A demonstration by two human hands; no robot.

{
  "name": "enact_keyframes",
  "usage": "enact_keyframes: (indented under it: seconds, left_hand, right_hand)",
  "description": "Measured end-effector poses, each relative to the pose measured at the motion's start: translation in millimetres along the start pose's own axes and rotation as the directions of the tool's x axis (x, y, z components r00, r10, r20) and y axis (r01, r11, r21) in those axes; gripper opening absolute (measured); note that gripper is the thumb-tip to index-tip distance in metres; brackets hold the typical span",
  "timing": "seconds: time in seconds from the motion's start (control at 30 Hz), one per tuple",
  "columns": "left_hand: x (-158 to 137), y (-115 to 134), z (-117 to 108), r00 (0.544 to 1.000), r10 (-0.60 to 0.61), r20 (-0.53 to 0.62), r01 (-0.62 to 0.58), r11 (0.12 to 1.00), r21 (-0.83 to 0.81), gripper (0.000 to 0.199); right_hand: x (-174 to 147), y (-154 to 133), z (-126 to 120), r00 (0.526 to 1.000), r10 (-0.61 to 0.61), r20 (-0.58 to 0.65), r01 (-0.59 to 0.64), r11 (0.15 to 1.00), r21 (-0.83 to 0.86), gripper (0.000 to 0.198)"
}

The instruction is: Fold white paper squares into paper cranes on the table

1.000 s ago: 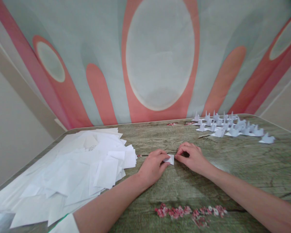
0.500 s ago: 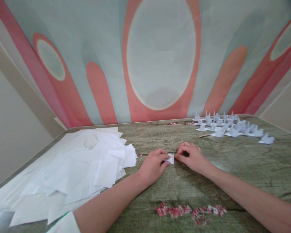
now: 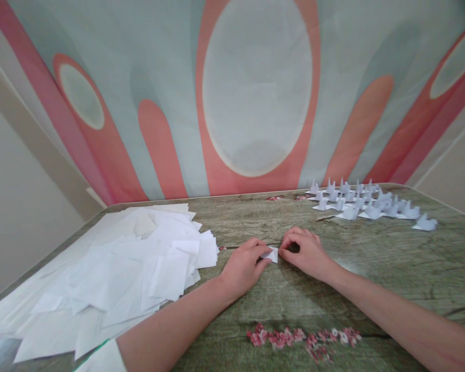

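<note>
A small white folded paper [image 3: 273,254] lies on the wood-grain table between my two hands. My left hand [image 3: 245,262] is closed on it from the left, with thumb and fingertips covering part of the paper. At the paper's right edge, my right hand [image 3: 303,253] has thumb and forefinger pinched together, touching the corner. The other fingers of that hand are curled. How many folds the paper has cannot be made out.
A wide heap of white paper sheets [image 3: 101,279] spreads over the left side of the table [image 3: 310,305]. Several white folded paper cranes [image 3: 373,209] stand in rows at the back right. A patterned backdrop [image 3: 256,183] rises behind the table's far edge.
Almost nothing differs. Both hands keep their places at the folded paper, and the view has shifted very slightly.
</note>
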State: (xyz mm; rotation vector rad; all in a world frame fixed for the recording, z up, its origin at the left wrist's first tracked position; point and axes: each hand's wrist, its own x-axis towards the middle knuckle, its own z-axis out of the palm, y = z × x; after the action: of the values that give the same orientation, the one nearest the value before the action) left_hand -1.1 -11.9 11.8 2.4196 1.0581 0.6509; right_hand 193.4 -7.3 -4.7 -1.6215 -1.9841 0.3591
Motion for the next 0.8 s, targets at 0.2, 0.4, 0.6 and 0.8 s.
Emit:
enact_keyframes:
  seconds: [0.2, 0.4, 0.6, 0.8]
  left_hand:
    - [-0.3, 0.2, 0.3, 1.000, -0.011, -0.017, 0.011, 1.000, -0.025, 0.023]
    - [0.1, 1.9, -1.3, 0.999, -0.013, -0.037, 0.011, 0.999, -0.034, 0.031]
    - [-0.1, 1.9, -0.5, 0.998, -0.013, -0.056, 0.011, 0.999, -0.033, 0.031]
    - [0.0, 0.2, 2.6, 0.996, -0.003, -0.089, -0.002, 0.999, -0.054, 0.033]
  right_hand:
    - [-5.2, -4.1, 2.2, 0.997, -0.068, -0.028, 0.068, 0.998, -0.008, 0.016]
    - [-9.0, -5.5, 3.4, 0.981, -0.193, -0.025, 0.193, 0.981, 0.015, 0.016]
    - [-12.0, -9.9, 3.3, 0.951, -0.309, -0.024, 0.308, 0.951, -0.028, 0.012]
    - [-11.1, -12.9, 3.2, 0.944, -0.327, -0.049, 0.323, 0.944, -0.074, 0.009]
